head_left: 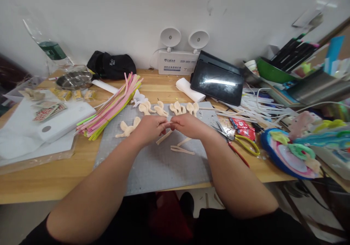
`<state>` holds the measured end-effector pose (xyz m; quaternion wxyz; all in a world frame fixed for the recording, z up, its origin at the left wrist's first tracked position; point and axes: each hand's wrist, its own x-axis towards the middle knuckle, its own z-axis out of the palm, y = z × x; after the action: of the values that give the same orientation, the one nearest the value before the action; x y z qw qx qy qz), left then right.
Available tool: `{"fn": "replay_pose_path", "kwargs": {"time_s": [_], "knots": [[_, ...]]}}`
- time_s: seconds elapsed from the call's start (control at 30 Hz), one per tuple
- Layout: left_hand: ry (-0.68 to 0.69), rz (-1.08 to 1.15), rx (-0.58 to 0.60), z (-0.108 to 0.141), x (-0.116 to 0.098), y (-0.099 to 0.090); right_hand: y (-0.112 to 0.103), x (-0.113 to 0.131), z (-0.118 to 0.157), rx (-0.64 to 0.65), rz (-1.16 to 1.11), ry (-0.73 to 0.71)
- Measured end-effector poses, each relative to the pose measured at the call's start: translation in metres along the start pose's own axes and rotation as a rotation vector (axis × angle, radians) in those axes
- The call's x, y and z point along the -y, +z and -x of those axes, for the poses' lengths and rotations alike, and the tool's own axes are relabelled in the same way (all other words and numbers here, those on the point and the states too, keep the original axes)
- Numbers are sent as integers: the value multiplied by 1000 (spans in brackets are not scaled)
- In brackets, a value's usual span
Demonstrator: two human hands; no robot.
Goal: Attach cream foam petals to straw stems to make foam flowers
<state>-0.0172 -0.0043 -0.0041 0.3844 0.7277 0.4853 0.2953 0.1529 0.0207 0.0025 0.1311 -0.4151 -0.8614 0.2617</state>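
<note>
My left hand (153, 129) and my right hand (186, 125) meet above the grey mat (164, 172), fingertips pinched together. A cream strip (164, 137) runs down from beneath the pinched fingers; whether either hand grips it is hard to make out. Just below my right hand lies a folded cream strip (182, 150) on the mat. Beyond my hands, several cream looped pieces (177, 108) stand in a row along the mat's far edge. Another looped piece (127, 128) rests left of my left hand, partly hidden by it.
Pink and yellow-green strips (112, 108) lie bundled at the left. Scissors with yellow handles (247, 144) and red packets (243, 128) sit at the right, near a round blue-edged tray (266, 150). A black tablet-like object (217, 81) leans behind.
</note>
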Motion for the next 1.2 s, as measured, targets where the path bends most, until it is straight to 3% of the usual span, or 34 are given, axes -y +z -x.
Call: {"fn": "replay_pose_path", "kwargs": {"time_s": [0.13,0.27,0.37,0.47,0.7,0.93,1.2], "knots": [[-95,68,-19,-1,0,4,2,-1,0,-120,-221,47],[-146,291,-147,-2,0,8,5,-5,-3,-269,-554,40],[-182,400,-174,-2,-2,11,7,-5,-6,-377,-580,27],[-225,488,-118,0,-5,13,9,-4,-6,-433,-542,29],[-220,625,-51,1,-7,13,8,3,-3,-424,-422,-37],[-212,588,160,3,-5,4,2,4,-1,-300,-495,-46],[-260,570,124,1,-4,6,6,2,-3,-343,-542,-19]]}}
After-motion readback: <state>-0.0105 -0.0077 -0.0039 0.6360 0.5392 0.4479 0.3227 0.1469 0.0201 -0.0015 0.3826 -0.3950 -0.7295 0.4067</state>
